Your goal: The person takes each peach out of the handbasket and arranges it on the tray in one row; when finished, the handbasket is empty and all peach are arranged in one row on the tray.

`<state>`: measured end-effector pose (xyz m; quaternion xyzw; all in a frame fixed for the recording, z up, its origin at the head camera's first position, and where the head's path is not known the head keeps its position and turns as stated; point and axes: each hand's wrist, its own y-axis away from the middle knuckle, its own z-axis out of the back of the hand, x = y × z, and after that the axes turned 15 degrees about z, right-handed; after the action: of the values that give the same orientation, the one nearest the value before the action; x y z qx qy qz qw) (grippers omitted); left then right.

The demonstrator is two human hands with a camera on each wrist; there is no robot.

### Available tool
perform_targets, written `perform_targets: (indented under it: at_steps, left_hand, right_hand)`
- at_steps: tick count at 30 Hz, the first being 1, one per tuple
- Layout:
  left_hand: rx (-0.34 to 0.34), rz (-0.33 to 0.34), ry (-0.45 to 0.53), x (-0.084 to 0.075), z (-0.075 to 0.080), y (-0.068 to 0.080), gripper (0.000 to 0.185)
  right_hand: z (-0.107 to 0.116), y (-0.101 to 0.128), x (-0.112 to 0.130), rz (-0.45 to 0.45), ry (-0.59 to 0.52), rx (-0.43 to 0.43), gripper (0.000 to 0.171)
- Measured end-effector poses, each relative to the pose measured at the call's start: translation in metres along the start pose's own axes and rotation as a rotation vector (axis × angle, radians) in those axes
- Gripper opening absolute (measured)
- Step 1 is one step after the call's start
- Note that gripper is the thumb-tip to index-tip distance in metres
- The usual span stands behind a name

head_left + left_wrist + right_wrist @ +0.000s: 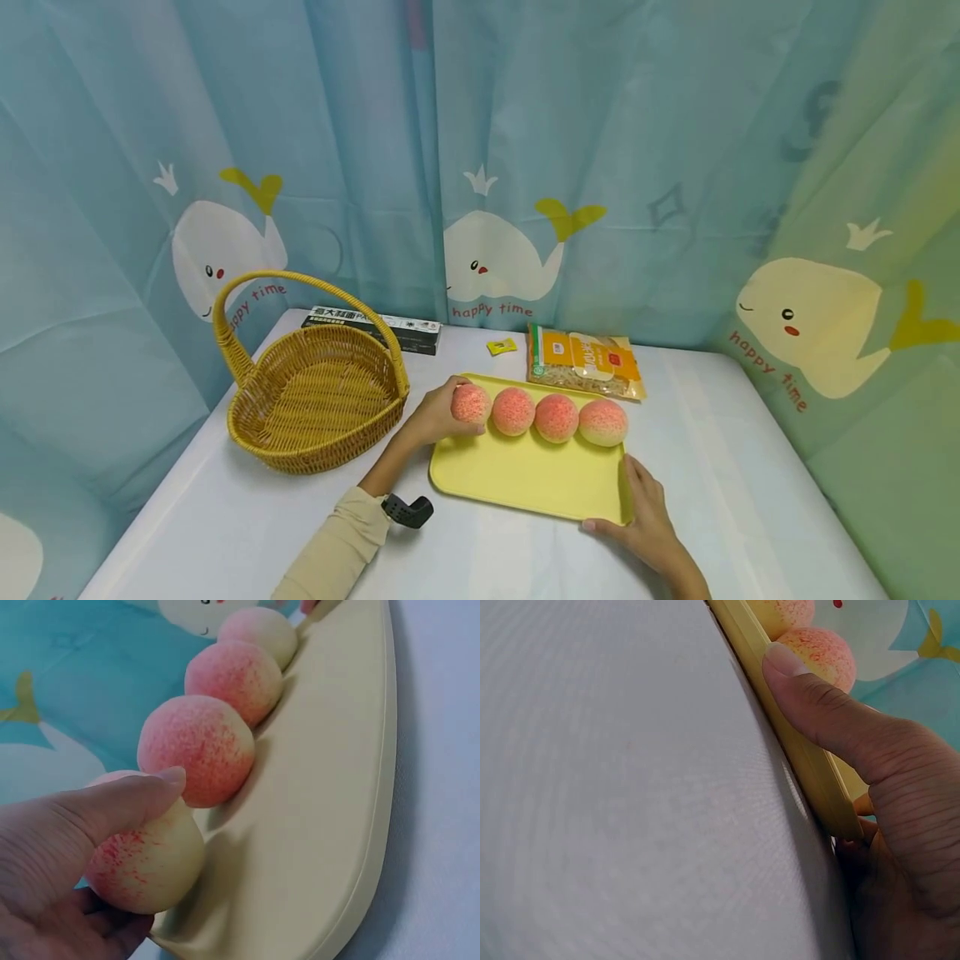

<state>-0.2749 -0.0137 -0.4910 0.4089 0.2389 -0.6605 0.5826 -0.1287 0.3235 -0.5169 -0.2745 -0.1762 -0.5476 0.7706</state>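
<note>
Several pink and pale-yellow peaches stand in a row along the far side of a yellow tray [517,479]. My left hand [438,417] grips the leftmost peach [146,859], thumb over its near side and fingers round the other. Beside it, the second peach [513,412] sits apart from my fingers; another peach [557,418] and the rightmost peach [603,422] follow. My right hand [643,515] holds the tray's near right corner, with its thumb on the near edge [799,742] and its fingers along the right side, partly hidden in the right wrist view.
Left of the tray stands a wicker basket [318,461] with a tall handle. Behind are a dark box [420,337], a small yellow packet [502,346] and an orange-and-clear food bag [585,362]. A whale-print curtain [375,167] hangs behind the white table [735,483].
</note>
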Motion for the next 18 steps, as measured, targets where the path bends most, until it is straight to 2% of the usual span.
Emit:
perform_targets:
  at_steps: [18]
  left_hand:
    - [-0.047, 0.013, -0.018, 0.0029, -0.0054, -0.0097, 0.086]
  right_hand:
    - [0.0004, -0.0003, 0.0003, 0.009, 0.004, -0.003, 0.120]
